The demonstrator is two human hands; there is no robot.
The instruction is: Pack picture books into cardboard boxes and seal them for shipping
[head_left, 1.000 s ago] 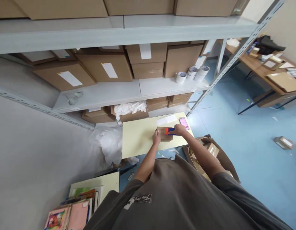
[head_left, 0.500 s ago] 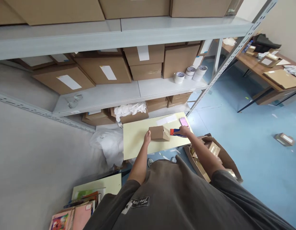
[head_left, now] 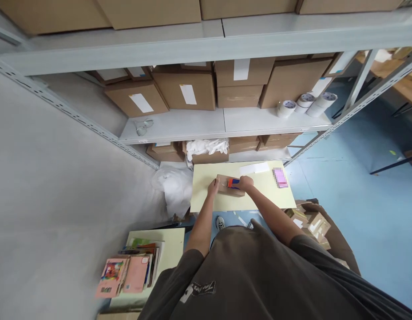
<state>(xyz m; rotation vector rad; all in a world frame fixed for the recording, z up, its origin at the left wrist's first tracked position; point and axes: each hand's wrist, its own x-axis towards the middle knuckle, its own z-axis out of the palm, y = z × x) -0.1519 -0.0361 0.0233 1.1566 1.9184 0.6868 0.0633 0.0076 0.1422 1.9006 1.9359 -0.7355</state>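
A small brown cardboard box (head_left: 222,186) lies on the pale yellow tabletop (head_left: 203,195). My left hand (head_left: 213,187) grips its left end, fingers closed round the edge. In my right hand (head_left: 246,182), closed round its handle, is a red-and-blue tape dispenser (head_left: 233,182). The dispenser's red end sits over the top of the box and appears to touch it. My right hand and the dispenser hide part of the box's right side. White paper strips (head_left: 254,168) lie behind the box, and a pink pack (head_left: 279,178) lies to its right.
Ahead, a metal shelf (head_left: 179,120) holds cardboard boxes, tape rolls (head_left: 286,108) and safety glasses (head_left: 143,126). A large carton (head_left: 342,246) of small boxes stands at right. White plastic sheeting (head_left: 177,186) lies left, near books (head_left: 136,273) on a lower table.
My right hand has brought the tape dispenser leftward from beyond the box's right end to over its top. The box's right end, earlier with loose tape, looks flatter. The view has turned left.
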